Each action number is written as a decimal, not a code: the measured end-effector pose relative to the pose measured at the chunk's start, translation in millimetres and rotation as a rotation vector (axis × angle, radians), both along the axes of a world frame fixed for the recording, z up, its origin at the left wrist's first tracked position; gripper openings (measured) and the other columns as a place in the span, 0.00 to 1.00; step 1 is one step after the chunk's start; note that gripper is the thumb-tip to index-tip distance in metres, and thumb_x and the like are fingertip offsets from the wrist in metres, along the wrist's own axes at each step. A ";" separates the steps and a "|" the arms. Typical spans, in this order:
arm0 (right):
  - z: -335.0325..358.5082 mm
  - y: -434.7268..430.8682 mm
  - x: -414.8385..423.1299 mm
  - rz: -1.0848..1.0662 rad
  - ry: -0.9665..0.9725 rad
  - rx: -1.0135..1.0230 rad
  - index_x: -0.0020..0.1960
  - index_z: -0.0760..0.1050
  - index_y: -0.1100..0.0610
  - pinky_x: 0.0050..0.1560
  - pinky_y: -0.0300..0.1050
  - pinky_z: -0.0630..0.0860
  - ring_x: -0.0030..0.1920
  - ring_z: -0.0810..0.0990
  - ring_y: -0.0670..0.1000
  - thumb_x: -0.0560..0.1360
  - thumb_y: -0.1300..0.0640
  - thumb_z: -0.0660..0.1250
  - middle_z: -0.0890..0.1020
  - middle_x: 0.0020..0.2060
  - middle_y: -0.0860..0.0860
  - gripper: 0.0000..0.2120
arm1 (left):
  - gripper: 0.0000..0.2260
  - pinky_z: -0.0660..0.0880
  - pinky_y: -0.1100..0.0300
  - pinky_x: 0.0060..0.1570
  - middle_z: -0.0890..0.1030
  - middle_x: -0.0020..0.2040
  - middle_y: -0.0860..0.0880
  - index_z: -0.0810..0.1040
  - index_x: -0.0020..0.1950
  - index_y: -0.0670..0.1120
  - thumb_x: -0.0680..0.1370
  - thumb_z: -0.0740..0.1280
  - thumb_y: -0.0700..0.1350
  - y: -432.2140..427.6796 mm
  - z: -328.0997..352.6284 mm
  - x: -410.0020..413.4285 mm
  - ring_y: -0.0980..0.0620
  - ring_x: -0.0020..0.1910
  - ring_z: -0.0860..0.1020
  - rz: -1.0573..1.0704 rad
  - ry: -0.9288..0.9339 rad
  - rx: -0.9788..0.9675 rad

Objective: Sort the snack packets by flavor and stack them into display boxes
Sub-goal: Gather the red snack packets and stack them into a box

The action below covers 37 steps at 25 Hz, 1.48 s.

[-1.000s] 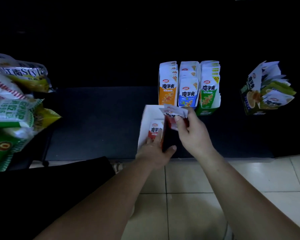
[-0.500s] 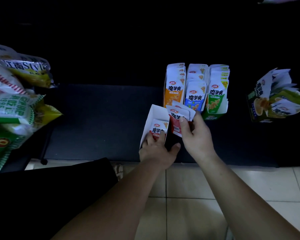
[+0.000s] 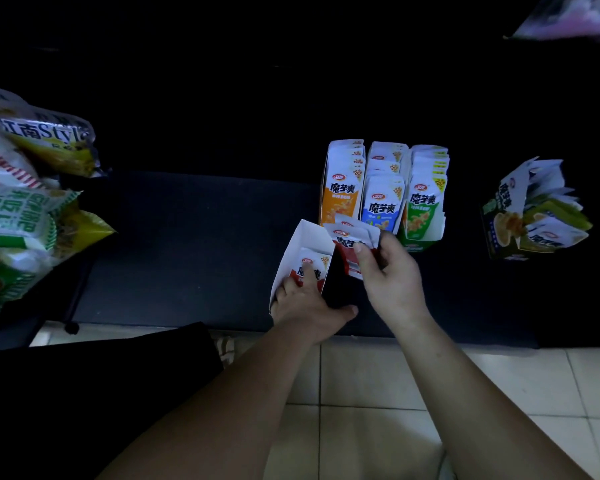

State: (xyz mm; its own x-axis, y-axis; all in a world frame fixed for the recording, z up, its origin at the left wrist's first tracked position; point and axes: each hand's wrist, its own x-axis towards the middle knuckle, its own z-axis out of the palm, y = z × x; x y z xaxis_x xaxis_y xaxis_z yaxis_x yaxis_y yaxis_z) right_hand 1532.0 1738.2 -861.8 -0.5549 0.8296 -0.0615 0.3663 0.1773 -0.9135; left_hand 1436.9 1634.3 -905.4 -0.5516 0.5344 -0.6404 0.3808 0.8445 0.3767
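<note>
Several red snack packets (image 3: 349,245) were fanned together just right of the frame's centre. They were pinched in the right hand (image 3: 390,282), with the thumb pressed across their fronts and the fingers curled behind. They hung beside the right edge of an open white display box (image 3: 300,242), which slanted over a dark mat (image 3: 187,254). One red packet (image 3: 310,268) stood inside that box. The left hand (image 3: 307,308) gripped the box's near end, fingers reaching in and touching the packet inside, thumb spread outside by the right wall. Just behind it, three filled boxes stood side by side and touching: an orange box (image 3: 342,202), a blue box (image 3: 381,209) and a green box (image 3: 425,211). Well apart at the right of the frame, a dark green box (image 3: 499,230) leaned with packets splayed out of it. Large snack bags (image 3: 21,216) were heaped at the left edge. Pale floor tiles (image 3: 361,427) filled the lower right.
</note>
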 end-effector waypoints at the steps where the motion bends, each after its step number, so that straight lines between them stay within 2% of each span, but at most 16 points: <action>1: 2.2 -0.7 -2.0 0.006 -0.011 0.050 0.56 0.78 0.47 0.54 0.54 0.82 0.52 0.84 0.44 0.82 0.52 0.67 0.85 0.50 0.44 0.04 | 0.57 0.57 0.43 0.76 0.55 0.81 0.42 0.38 0.82 0.58 0.65 0.66 0.77 0.8 0.4 -0.3 0.41 0.81 0.54 0.006 0.001 0.000; 2: 3.8 -1.0 -4.0 0.025 -0.022 0.096 0.53 0.77 0.44 0.51 0.53 0.82 0.50 0.83 0.45 0.82 0.51 0.67 0.85 0.48 0.43 0.02 | 0.56 0.57 0.42 0.76 0.57 0.80 0.42 0.40 0.82 0.58 0.65 0.66 0.77 1.7 0.5 -0.4 0.40 0.80 0.55 0.012 0.008 0.003; 3: 7.3 -1.9 -6.4 0.045 -0.056 0.157 0.49 0.74 0.41 0.47 0.52 0.81 0.46 0.83 0.46 0.82 0.50 0.67 0.84 0.45 0.43 0.05 | 0.55 0.57 0.43 0.76 0.58 0.79 0.42 0.41 0.83 0.57 0.66 0.67 0.76 2.6 0.5 -0.2 0.40 0.79 0.57 0.017 0.018 0.005; 5: 7.3 0.8 -6.4 0.056 -0.090 0.172 0.49 0.72 0.41 0.45 0.53 0.81 0.44 0.83 0.47 0.82 0.48 0.66 0.83 0.43 0.44 0.04 | 0.53 0.59 0.43 0.75 0.60 0.77 0.42 0.45 0.82 0.54 0.68 0.70 0.72 5.1 -2.3 1.3 0.40 0.78 0.59 0.029 0.033 0.005; 7: 3.0 3.6 -1.3 0.038 -0.083 0.129 0.54 0.75 0.48 0.49 0.57 0.82 0.48 0.84 0.47 0.82 0.49 0.66 0.85 0.47 0.44 0.04 | 0.50 0.60 0.43 0.74 0.60 0.77 0.42 0.48 0.82 0.49 0.71 0.71 0.66 5.8 -5.2 4.1 0.39 0.78 0.59 0.038 0.069 -0.003; 10: -5.6 1.6 10.5 -0.015 0.012 -0.028 0.60 0.78 0.47 0.55 0.59 0.83 0.54 0.85 0.46 0.82 0.53 0.67 0.86 0.52 0.43 0.07 | 0.42 0.59 0.43 0.74 0.61 0.77 0.42 0.54 0.80 0.45 0.74 0.70 0.61 8.6 -9.1 7.9 0.39 0.78 0.58 0.007 0.085 -0.024; 13: -6.5 -4.2 16.0 -0.034 0.069 -0.105 0.58 0.78 0.44 0.56 0.52 0.84 0.55 0.85 0.44 0.82 0.56 0.68 0.86 0.52 0.42 0.09 | 0.32 0.59 0.42 0.74 0.59 0.76 0.44 0.66 0.74 0.50 0.74 0.67 0.62 9.2 -10.0 12.0 0.39 0.76 0.58 -0.014 0.096 -0.020; 15: -3.6 -5.4 13.5 -0.031 0.062 -0.096 0.59 0.78 0.46 0.56 0.47 0.83 0.55 0.84 0.42 0.82 0.57 0.67 0.86 0.52 0.41 0.08 | 0.29 0.59 0.41 0.74 0.56 0.78 0.44 0.68 0.72 0.51 0.74 0.67 0.61 8.6 -13.1 14.1 0.38 0.77 0.57 0.008 0.105 0.012; 19: 6.2 -7.1 4.2 -0.027 0.055 0.004 0.59 0.78 0.53 0.54 0.46 0.82 0.53 0.84 0.41 0.82 0.56 0.68 0.86 0.51 0.42 0.07 | 0.37 0.61 0.43 0.73 0.60 0.76 0.44 0.61 0.75 0.53 0.70 0.70 0.61 8.6 -15.3 14.4 0.39 0.77 0.59 0.058 0.095 0.056; 23: 17.7 -6.8 -2.5 0.038 0.006 0.176 0.58 0.77 0.50 0.51 0.55 0.82 0.53 0.83 0.46 0.82 0.49 0.66 0.85 0.51 0.44 0.07 | 0.45 0.61 0.43 0.74 0.61 0.76 0.44 0.54 0.79 0.49 0.69 0.72 0.60 8.8 -14.0 11.6 0.41 0.77 0.58 0.098 0.077 0.057; 27: 20.6 -5.1 -2.7 0.024 0.022 0.148 0.55 0.77 0.51 0.50 0.55 0.82 0.51 0.84 0.43 0.82 0.52 0.67 0.85 0.49 0.42 0.04 | 0.38 0.63 0.42 0.73 0.67 0.74 0.44 0.57 0.77 0.45 0.73 0.71 0.55 8.6 -14.9 10.7 0.40 0.75 0.62 0.084 0.109 0.056; 30: 20.9 -6.0 1.6 0.019 0.043 0.122 0.56 0.77 0.54 0.53 0.52 0.81 0.52 0.84 0.42 0.82 0.56 0.67 0.85 0.50 0.42 0.04 | 0.34 0.64 0.41 0.71 0.69 0.73 0.44 0.59 0.78 0.48 0.74 0.68 0.54 7.3 -17.0 13.8 0.40 0.74 0.63 0.050 0.148 0.088; 32: 22.8 -4.1 4.3 0.003 0.059 0.098 0.57 0.77 0.56 0.53 0.54 0.82 0.51 0.84 0.45 0.82 0.56 0.67 0.85 0.50 0.44 0.06 | 0.39 0.64 0.42 0.71 0.65 0.75 0.44 0.56 0.81 0.51 0.75 0.66 0.64 6.6 -15.2 16.0 0.39 0.75 0.63 0.092 0.165 0.147; 34: 28.4 -2.8 4.1 -0.023 0.105 0.080 0.57 0.76 0.55 0.52 0.60 0.82 0.49 0.84 0.52 0.82 0.53 0.67 0.85 0.48 0.48 0.06 | 0.46 0.60 0.41 0.73 0.63 0.79 0.45 0.54 0.82 0.51 0.72 0.55 0.77 9.4 -9.8 16.7 0.40 0.78 0.61 0.145 0.118 0.161; 35: 31.5 -2.6 2.7 -0.020 0.131 0.062 0.57 0.75 0.53 0.51 0.61 0.82 0.49 0.84 0.54 0.83 0.53 0.66 0.85 0.48 0.48 0.06 | 0.48 0.57 0.40 0.75 0.62 0.80 0.45 0.54 0.83 0.51 0.71 0.50 0.79 10.8 -7.7 16.8 0.40 0.79 0.59 0.151 0.078 0.141; 37: 34.6 -2.3 -2.8 0.030 0.133 0.009 0.58 0.74 0.49 0.51 0.57 0.83 0.50 0.84 0.51 0.83 0.53 0.65 0.85 0.48 0.45 0.05 | 0.47 0.52 0.40 0.77 0.58 0.82 0.45 0.51 0.84 0.51 0.72 0.46 0.78 12.7 -4.3 15.5 0.41 0.80 0.55 0.153 0.002 0.118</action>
State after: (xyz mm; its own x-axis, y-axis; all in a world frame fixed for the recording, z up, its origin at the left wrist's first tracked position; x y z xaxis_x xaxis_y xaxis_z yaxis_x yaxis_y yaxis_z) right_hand 1529.2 1735.9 -827.2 -0.5822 0.8128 0.0220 0.2364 0.1951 -0.9519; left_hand 1452.4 1647.1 -909.6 -0.6333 0.5155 -0.5772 0.2522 0.8426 0.4758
